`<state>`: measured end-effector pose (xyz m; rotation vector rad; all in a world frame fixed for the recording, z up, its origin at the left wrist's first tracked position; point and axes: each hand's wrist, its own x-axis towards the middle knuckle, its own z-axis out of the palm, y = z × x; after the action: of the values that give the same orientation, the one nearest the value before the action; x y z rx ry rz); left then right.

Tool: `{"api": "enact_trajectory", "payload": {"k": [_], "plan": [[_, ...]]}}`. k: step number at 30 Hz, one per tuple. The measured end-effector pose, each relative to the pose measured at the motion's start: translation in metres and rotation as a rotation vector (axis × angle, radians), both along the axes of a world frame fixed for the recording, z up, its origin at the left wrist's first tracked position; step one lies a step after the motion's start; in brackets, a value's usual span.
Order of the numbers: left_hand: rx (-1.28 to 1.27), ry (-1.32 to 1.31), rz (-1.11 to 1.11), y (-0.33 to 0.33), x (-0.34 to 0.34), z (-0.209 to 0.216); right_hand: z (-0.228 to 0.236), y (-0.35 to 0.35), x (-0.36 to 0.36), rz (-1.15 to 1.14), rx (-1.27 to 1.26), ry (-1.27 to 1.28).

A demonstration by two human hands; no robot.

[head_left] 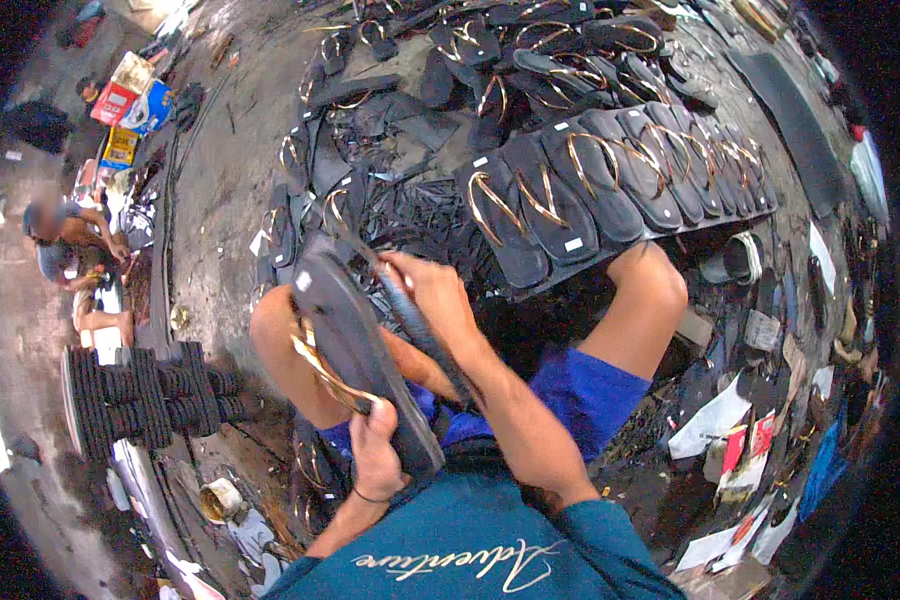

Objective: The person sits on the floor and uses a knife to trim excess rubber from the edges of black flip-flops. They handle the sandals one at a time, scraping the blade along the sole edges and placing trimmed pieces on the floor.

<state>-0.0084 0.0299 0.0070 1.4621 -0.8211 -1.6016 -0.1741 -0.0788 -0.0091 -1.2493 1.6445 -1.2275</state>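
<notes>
My left hand [378, 450] is closed round the heel end of a black flip-flop [350, 335], thumb on top near its shiny gold strap. The flip-flop is tilted over my lap, with a small white label at its toe end. Just right of it, my right hand [435, 300] is a closed grip on a long, narrow dark strip [410, 318]. Motion blurs this strip, and I cannot tell whether it is a blade or a piece of rubber. It runs alongside the flip-flop's edge.
Finished-looking flip-flops [610, 185] stand in a row beyond my right knee; more lie heaped [550, 60] behind. Black rubber offcuts [420, 225] cover the ground between. Stacked dark soles [140, 395] sit at left, near another person [75, 240]. Paper scraps [705, 425] litter the right side.
</notes>
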Motion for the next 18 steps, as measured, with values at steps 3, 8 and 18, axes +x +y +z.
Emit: {"api": "enact_trajectory", "payload": {"k": [3,8,18], "plan": [[-0.057,-0.191,-0.312,0.004,0.025,-0.002,-0.004,0.009,-0.01,0.111,0.176,-0.538],[-0.092,0.196,-0.324,-0.062,0.036,0.013,0.031,0.067,-0.017,0.21,0.093,-0.317],[0.036,0.198,0.062,-0.119,0.04,0.077,0.018,0.2,-0.012,0.163,0.031,-0.061]]}}
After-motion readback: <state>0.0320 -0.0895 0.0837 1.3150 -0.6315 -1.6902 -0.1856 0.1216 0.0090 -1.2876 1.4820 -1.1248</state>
